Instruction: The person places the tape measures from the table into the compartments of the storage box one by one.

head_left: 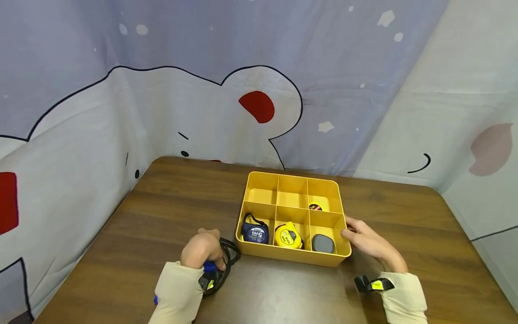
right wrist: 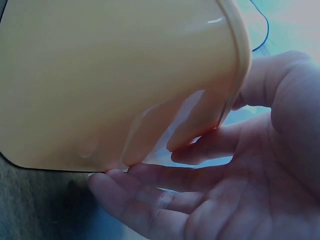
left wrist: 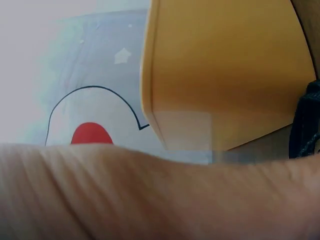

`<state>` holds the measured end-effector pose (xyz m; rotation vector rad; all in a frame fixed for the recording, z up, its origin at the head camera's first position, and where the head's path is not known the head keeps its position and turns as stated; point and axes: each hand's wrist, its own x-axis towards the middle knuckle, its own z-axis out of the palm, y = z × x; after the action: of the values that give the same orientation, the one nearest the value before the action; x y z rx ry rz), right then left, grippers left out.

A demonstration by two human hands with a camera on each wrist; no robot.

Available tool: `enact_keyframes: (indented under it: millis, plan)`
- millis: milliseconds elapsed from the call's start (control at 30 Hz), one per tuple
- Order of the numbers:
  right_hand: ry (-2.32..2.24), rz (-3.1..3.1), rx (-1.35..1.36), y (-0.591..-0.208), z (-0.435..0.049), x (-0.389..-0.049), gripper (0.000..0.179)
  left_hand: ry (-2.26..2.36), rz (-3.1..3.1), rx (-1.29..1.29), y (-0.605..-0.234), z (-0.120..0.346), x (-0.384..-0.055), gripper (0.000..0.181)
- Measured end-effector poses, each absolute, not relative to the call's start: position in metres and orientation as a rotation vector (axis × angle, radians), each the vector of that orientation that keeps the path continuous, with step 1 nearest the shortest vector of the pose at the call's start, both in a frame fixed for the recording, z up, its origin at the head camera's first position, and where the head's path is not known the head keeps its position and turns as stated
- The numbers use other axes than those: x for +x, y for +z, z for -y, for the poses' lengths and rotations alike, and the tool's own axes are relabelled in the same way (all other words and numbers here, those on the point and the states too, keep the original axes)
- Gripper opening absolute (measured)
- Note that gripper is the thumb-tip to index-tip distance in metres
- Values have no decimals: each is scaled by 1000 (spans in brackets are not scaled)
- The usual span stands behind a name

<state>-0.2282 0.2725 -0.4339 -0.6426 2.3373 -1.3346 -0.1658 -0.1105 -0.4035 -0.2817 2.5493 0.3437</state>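
Note:
A yellow divided organizer box (head_left: 293, 256) stands on the table. My right hand (head_left: 374, 245) grips its right side, thumb at the rim and fingers against the outer wall (right wrist: 125, 85). My left hand (head_left: 202, 249), fingers curled downward, holds a blue object (head_left: 209, 266) with a looped black strap (head_left: 230, 258) just left of the box; the hand hides most of it. In the front row lie a dark blue tape measure (head_left: 256, 234) marked 5m, a yellow tape measure (head_left: 288, 235) and a grey rounded-square object (head_left: 323, 243). A yellow round-edged item (head_left: 315, 207) is partly hidden in the back right compartment.
The brown wooden table (head_left: 174, 198) meets a printed curtain (head_left: 194, 108) behind and at the sides. Another bit of blue (head_left: 155, 299) shows beside the left sleeve (head_left: 178, 288). A black strap with a yellow-labelled device (head_left: 374, 284) is on the right wrist.

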Motion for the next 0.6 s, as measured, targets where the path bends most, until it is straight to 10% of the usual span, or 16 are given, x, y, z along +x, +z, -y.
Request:
enact_keyframes:
  millis: [600]
  plan:
    - [-1338, -2330, -608, -433, -272, -227, 43, 465, -2645, -335, -402, 118, -164, 33]
